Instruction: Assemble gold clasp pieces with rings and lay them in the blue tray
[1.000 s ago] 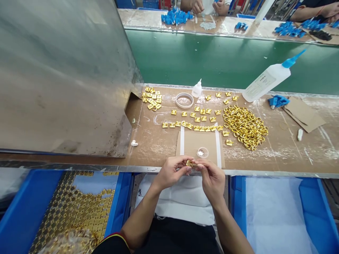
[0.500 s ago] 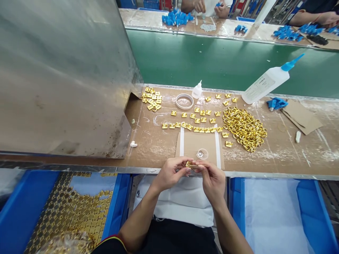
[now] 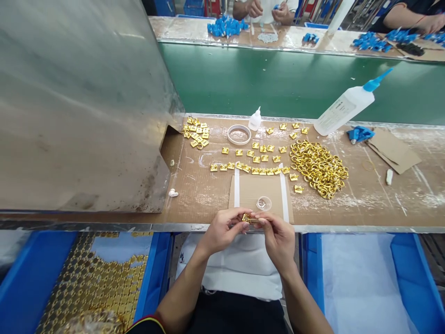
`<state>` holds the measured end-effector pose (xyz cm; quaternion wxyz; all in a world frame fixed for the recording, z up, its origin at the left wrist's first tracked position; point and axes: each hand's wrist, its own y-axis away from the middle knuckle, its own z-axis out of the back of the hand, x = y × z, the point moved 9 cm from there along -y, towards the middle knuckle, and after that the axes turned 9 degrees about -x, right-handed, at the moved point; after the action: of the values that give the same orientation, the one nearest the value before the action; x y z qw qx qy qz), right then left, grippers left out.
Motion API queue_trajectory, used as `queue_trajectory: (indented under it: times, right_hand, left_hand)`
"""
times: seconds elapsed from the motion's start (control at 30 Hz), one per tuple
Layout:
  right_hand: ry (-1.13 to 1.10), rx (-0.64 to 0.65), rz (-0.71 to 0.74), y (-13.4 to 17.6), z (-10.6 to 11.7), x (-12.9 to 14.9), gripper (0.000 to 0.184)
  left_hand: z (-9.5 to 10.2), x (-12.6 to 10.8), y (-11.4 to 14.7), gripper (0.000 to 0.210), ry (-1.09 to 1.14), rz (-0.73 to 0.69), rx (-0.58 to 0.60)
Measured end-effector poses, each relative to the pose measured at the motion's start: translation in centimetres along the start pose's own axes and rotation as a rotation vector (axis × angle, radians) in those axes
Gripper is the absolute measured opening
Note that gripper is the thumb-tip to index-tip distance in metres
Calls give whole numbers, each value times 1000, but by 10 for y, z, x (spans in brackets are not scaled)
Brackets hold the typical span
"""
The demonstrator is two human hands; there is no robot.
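My left hand (image 3: 221, 232) pinches a small shiny gold metal piece (image 3: 246, 217) at the table's front edge. Close against it, my right hand (image 3: 281, 241) grips a thin stick-like tool (image 3: 255, 220), its tip at the gold piece. Fingers partly cover both items. Just beyond my hands, a small clear round dish (image 3: 263, 203) sits on a cardboard sheet (image 3: 245, 192) held by white tape strips. Similar gold pieces (image 3: 263, 171) lie in loose rows behind the sheet. A heap of gold rings (image 3: 319, 168) is to their right.
A large metal housing (image 3: 83, 106) stands at left. Behind are a white tape roll (image 3: 239, 134), a small dropper bottle (image 3: 255, 120) and a large tilted bottle (image 3: 344, 111). Blue bins (image 3: 156, 260) flank my lap; the left one holds gold pieces. Other people work across the green belt (image 3: 260, 79).
The view has shifted slightly. Both hands stay together at the table edge, the gold piece and thin tool still in them, with only a tiny shift of the fingers.
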<state>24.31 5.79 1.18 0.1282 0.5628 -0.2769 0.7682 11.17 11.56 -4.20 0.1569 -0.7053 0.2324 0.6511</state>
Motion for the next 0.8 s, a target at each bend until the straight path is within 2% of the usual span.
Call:
queue_trajectory:
  times: [0.8]
  right_hand:
    - [-1, -1, -6, -1, -1, 1, 21]
  left_hand:
    - [-1, -6, -1, 34, -24, -6, 0]
